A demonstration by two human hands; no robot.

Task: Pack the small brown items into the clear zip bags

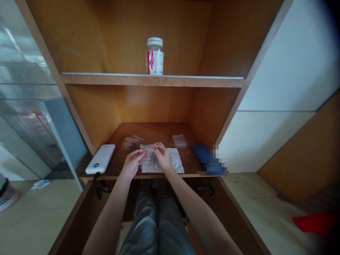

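Our left hand (pixel 132 164) and right hand (pixel 162 156) pinch a clear plastic bag (pixel 151 156) over a white paper sheet (pixel 175 160).

On the wooden shelf (pixel 151 133) around us lie a white power bank (pixel 100 159), a crumpled clear bag (pixel 132 142), a flat clear bag (pixel 179 140) and a blurred blue object (pixel 208 160); a white-capped bottle (pixel 154 56) stands on the upper shelf (pixel 151 80).

I can make out a small clear plastic bag (pixel 152 157) with something dark inside, too small for me to identify. It stands slightly crumpled, pinched between the left hand (pixel 132 163) and right hand (pixel 162 156), just above a crinkled white paper sheet (pixel 176 161). Beyond it, on the wooden shelf, lies a second clear bag (pixel 131 143) holding dark contents, and beside that a flat, small, clear plastic sleeve (pixel 179 140).
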